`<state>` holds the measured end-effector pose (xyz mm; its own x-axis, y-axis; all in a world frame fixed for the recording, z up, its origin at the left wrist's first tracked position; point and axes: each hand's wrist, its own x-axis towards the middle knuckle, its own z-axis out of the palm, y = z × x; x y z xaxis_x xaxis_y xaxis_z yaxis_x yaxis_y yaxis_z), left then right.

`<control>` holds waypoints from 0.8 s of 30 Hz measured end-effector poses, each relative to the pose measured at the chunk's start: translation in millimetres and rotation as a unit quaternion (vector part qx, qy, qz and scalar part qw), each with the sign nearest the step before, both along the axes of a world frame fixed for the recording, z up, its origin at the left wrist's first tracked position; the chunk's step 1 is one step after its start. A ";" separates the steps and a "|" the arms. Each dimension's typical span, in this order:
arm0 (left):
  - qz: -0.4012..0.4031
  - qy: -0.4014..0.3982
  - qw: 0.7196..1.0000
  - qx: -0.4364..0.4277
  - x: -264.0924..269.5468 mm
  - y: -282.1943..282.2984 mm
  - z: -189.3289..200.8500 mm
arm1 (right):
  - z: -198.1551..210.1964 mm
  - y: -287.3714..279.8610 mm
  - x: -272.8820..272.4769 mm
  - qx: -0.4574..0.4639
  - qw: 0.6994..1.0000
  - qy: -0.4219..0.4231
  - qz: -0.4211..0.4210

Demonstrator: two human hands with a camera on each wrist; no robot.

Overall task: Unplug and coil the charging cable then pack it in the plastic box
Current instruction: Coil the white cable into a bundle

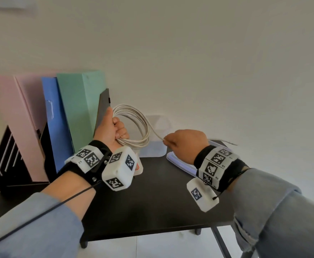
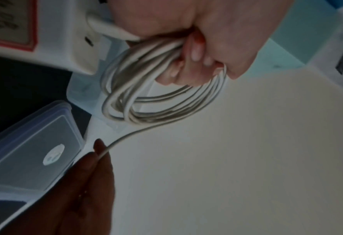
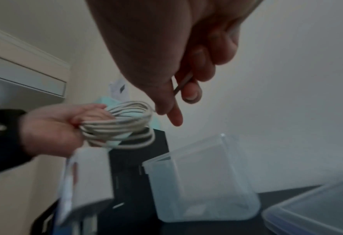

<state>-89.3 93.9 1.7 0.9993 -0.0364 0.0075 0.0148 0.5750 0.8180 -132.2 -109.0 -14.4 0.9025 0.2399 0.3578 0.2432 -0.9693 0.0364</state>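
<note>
**Last turn of the coil, box waiting open**

Head view: my left hand (image 1: pixel 113 131) is fisted round the charging cable (image 1: pixel 133 125), several white loops standing at about nine o'clock from my right hand (image 1: pixel 186 144); the right pinches the free tail between thumb and fingertips; the plastic box (image 1: pixel 157 140) sits on the black table (image 1: pixel 152 202) between and behind the hands, its lid (image 1: pixel 178 162) lying at its four o'clock.

Left wrist view: the loops bunch under my fingers (image 2: pixel 194 52); I judge the cable light, limp and springy, apt to unwind if I slacken, so the crossing of all the turns is the place to hold it; a white charger block (image 2: pixel 66 39) hangs at ten o'clock.

Right wrist view: the box (image 3: pixel 202 179) stands open; I see nothing inside it.
</note>
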 end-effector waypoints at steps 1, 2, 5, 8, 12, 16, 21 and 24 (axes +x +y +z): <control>0.009 0.000 1.000 0.010 -0.7 -0.2 -0.4 | 1.3 3.4 -1.2 -0.021 1.000 -0.012 0.020; 0.017 -0.001 1.000 0.018 -1.3 0.1 -1.0 | 3.4 6.0 -2.7 -0.034 0.998 -0.019 0.038; 0.032 -0.004 0.999 0.033 -2.6 1.0 -3.8 | 6.9 14.8 -7.1 -0.065 0.995 -0.016 0.075; 0.042 -0.016 0.997 0.068 -4.9 -0.3 -8.1 | 11.4 24.5 -11.0 -0.043 0.997 0.037 0.056; 0.034 -0.042 0.993 0.108 -10.4 -4.1 -9.3 | 11.9 25.3 -8.1 0.083 0.991 0.107 0.004; 0.009 -0.061 0.991 0.119 -14.4 -7.6 -7.7 | 1.1 22.6 0.8 0.170 0.976 0.138 -0.002; -0.066 -0.081 0.986 0.130 -19.8 -13.0 -4.2 | -3.0 19.9 8.3 0.305 0.933 0.190 0.025; -0.123 -0.082 0.980 0.135 -23.6 -15.4 -2.0 | 1.3 18.2 1.4 0.382 0.894 0.222 0.073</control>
<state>-112.9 78.5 -0.2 0.9461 -0.2991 0.1241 -0.0183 0.3331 0.9427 -130.8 -90.8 -13.1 0.9751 0.2058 0.0829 0.1964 -0.6265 -0.7543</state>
